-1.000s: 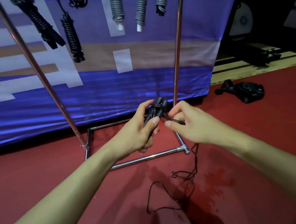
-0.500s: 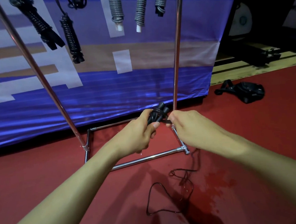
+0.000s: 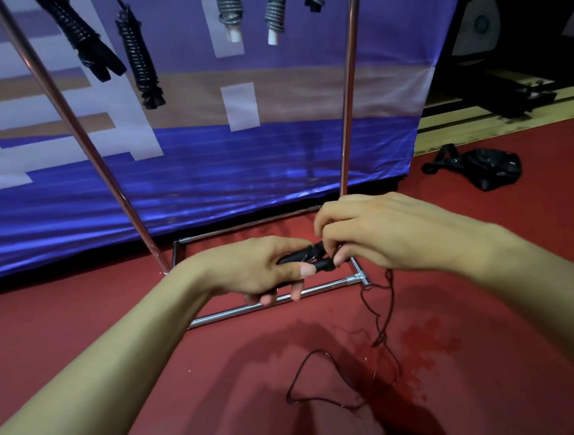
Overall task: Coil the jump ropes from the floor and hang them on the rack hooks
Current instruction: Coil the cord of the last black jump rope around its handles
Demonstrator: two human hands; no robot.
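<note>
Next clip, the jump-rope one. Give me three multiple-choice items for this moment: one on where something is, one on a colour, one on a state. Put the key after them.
1. Where is the loose end of the black cord?
A. trailing on the floor
B. over a rack hook
C. in the black bag

2. What colour is the floor?
A. green
B. red
C. grey

3. What is the left hand doing?
A. hanging empty
B. resting flat on the floor
C. gripping the black handles

Key:
1 A, the cord drops from the right hand and loops across the floor.
2 B, the whole surface beneath the rack is red.
3 C, its fingers and thumb curl round the handles while the right hand pinches at them.
</note>
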